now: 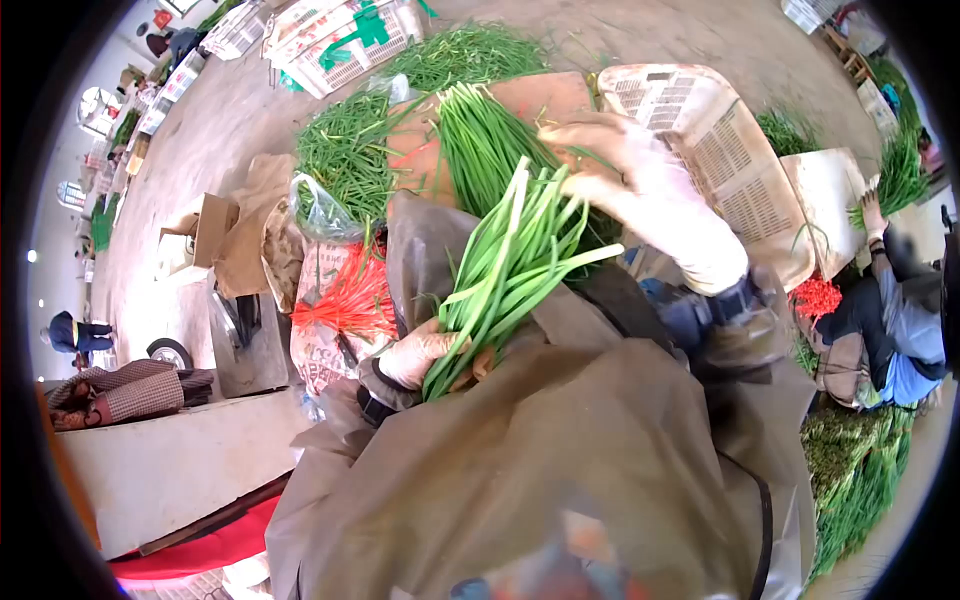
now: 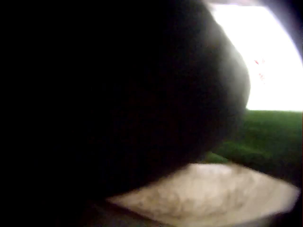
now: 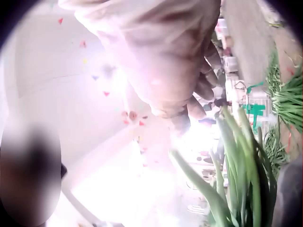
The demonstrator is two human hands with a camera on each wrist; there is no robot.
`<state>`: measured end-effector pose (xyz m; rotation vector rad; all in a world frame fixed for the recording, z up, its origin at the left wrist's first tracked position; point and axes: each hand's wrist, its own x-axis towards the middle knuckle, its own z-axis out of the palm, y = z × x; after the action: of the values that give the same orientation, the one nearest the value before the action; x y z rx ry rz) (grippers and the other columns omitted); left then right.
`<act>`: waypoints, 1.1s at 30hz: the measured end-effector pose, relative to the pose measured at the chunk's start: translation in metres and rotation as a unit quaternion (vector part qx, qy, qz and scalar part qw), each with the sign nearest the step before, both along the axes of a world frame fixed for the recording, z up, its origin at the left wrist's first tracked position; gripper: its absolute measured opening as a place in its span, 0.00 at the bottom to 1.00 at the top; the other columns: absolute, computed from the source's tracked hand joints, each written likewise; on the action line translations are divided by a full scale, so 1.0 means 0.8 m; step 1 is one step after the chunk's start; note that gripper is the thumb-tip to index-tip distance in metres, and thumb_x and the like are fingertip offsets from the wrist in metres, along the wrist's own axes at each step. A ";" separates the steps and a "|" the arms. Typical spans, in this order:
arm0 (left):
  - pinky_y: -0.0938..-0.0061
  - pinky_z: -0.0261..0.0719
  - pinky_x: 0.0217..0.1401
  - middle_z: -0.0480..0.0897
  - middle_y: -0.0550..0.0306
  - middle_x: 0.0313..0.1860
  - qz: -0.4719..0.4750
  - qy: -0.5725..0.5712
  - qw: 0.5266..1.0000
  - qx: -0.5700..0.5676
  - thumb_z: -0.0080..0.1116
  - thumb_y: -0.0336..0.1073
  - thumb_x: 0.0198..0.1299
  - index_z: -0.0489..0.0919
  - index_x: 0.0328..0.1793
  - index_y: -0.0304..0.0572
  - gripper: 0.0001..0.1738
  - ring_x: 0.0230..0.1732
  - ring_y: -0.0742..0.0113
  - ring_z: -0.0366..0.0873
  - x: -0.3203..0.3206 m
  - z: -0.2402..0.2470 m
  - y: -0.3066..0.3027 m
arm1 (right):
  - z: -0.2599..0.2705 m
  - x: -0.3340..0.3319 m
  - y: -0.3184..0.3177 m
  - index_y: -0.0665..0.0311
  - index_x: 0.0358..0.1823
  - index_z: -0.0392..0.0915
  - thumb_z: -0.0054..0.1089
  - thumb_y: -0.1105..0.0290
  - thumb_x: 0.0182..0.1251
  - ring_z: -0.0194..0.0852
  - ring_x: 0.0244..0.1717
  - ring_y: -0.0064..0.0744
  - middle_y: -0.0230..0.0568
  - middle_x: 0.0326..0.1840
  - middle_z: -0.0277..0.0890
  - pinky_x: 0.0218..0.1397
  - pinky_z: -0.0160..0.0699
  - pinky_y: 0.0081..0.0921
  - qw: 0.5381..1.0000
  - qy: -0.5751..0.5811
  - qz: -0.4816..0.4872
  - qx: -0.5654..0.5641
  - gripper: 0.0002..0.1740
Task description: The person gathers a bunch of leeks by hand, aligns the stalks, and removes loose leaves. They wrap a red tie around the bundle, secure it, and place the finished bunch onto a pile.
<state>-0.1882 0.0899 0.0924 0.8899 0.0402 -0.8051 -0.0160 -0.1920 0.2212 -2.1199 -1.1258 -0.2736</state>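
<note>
A loose bunch of long green chives [image 1: 520, 270] leans up across the lap in the head view, its pale cut ends upward. My left hand [image 1: 418, 358], in a pale glove, grips the bunch near its lower end. My right hand [image 1: 625, 165], gloved and motion-blurred, is beside the pale ends with its fingers spread apart. In the right wrist view the right hand [image 3: 165, 66] hangs above the chives [image 3: 241, 175], fingers loosely bent, one fingertip close to a stalk end. Beyond the held bunch lies another chive bundle [image 1: 490, 145] on a brown board [image 1: 545, 95]. The left wrist view is mostly dark.
Loose chives [image 1: 345, 165] heap left of the board. Red ties [image 1: 355, 295] lie on a printed sack [image 1: 315, 360]. A beige plastic crate [image 1: 740, 150] stands at the right, a white crate [image 1: 340, 45] at the back. Another person [image 1: 885, 310] sits at far right.
</note>
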 end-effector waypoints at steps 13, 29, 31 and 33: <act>0.80 0.72 0.26 0.86 0.55 0.38 0.115 -0.075 0.987 0.087 0.61 0.37 0.66 0.79 0.58 0.41 0.16 0.25 0.74 0.76 0.010 0.025 -0.007 | -0.099 -0.010 -0.037 0.69 0.64 0.71 0.62 0.57 0.69 0.76 0.53 0.31 0.39 0.53 0.80 0.58 0.74 0.28 0.836 0.536 0.014 0.119 0.29; 0.71 0.78 0.59 0.81 0.57 0.56 0.023 -0.131 0.981 0.143 0.62 0.27 0.65 0.68 0.72 0.42 0.29 0.53 0.69 0.79 0.043 0.018 -0.084 | -0.056 -0.002 0.027 0.61 0.55 0.80 0.66 0.59 0.65 0.75 0.45 0.18 0.26 0.42 0.77 0.48 0.74 0.20 0.689 0.635 0.059 0.345 0.21; 0.68 0.76 0.62 0.80 0.55 0.57 0.035 -0.121 0.989 0.081 0.61 0.29 0.65 0.68 0.72 0.43 0.29 0.55 0.66 0.79 0.045 0.020 -0.086 | -0.032 -0.007 0.035 0.62 0.50 0.83 0.66 0.60 0.66 0.75 0.46 0.18 0.28 0.43 0.79 0.52 0.74 0.20 0.781 0.514 -0.022 0.354 0.17; 0.73 0.67 0.70 0.71 0.56 0.69 0.113 -0.335 0.921 0.163 0.63 0.28 0.63 0.62 0.78 0.42 0.37 0.66 0.70 0.68 0.055 0.042 -0.075 | -0.003 0.008 0.021 0.63 0.50 0.83 0.65 0.60 0.66 0.78 0.44 0.19 0.29 0.41 0.81 0.52 0.75 0.20 0.805 0.463 -0.030 0.369 0.17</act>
<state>-0.1443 0.0298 0.1262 1.4149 -0.3289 -0.2452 -0.0098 -0.1755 0.2185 -1.2746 -0.2643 0.2656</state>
